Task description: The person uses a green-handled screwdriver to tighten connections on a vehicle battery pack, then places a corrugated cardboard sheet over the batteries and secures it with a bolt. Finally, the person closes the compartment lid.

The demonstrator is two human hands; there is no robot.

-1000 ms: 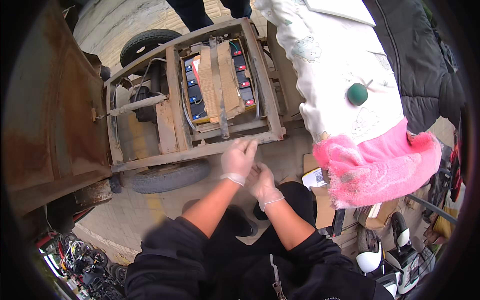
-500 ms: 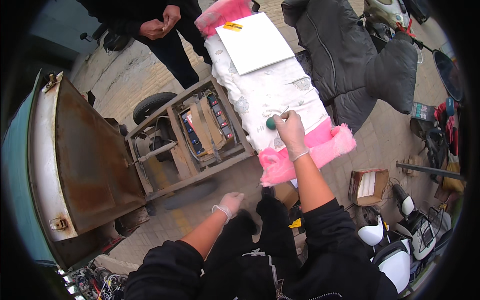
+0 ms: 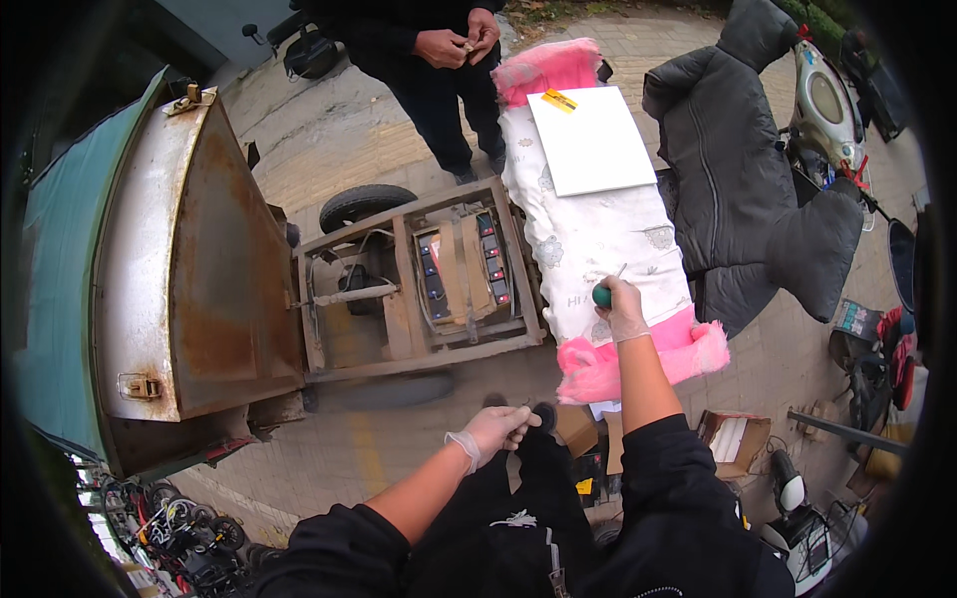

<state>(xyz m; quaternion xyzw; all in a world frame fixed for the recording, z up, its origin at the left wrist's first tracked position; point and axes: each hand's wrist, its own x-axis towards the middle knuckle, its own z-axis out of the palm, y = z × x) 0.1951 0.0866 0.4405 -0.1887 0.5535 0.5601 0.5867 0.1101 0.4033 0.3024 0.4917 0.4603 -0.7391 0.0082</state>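
Note:
My right hand, in a thin see-through glove, is closed on a tool with a rounded green handle and a thin shaft. It is over the near part of a white printed cloth with pink fluffy ends. My left hand, gloved too, is low in front of my legs, its fingers drawn together; what they hold, if anything, is too small to make out. To its upper left is an open metal frame with several batteries and brown cardboard inside.
A white flat board lies on the cloth's far end. Another person's hands meet beyond the frame. A rusty tilted metal body stands left. A dark padded cover and scooter are right. An open box sits lower right.
The whole view has shifted, with the scene now further right. My left hand has come up and right, its fingers now curled together. My right hand still grips the green-handled tool.

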